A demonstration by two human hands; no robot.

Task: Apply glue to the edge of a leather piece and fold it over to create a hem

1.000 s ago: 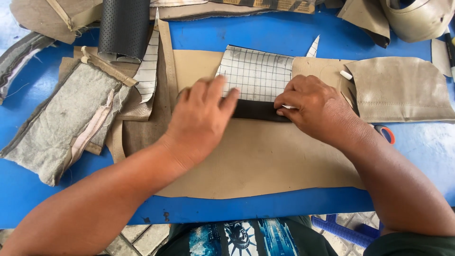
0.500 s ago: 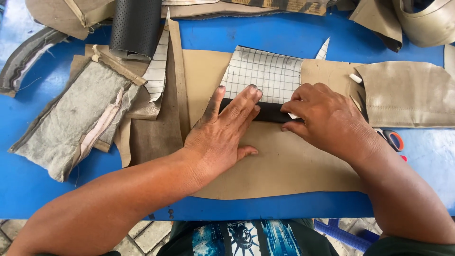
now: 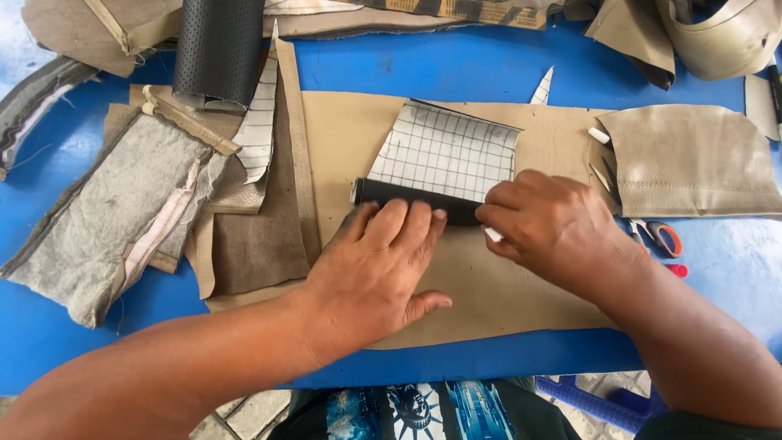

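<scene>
Left hand (image 3: 376, 273): grip flat and open, palm down, fingertips pressing the near edge of the black strip (image 3: 407, 198).
Right hand (image 3: 547, 230): grip narrow, pinched on a white chalk piece (image 3: 493, 234) at the strip's right end.
Black strip: folded edge of a grid-backed sheet (image 3: 444, 153) that rises just beyond both hands.
Tan leather panel (image 3: 489, 285): under both hands, on the blue worktop (image 3: 456, 61).
Scissors (image 3: 661, 236): right of the right hand.
Black perforated roll (image 3: 218, 49): far left, beyond the left hand.

Bare forearms, dark green shirt (image 3: 700, 424), blue-and-black printed panel (image 3: 415, 407)
</scene>
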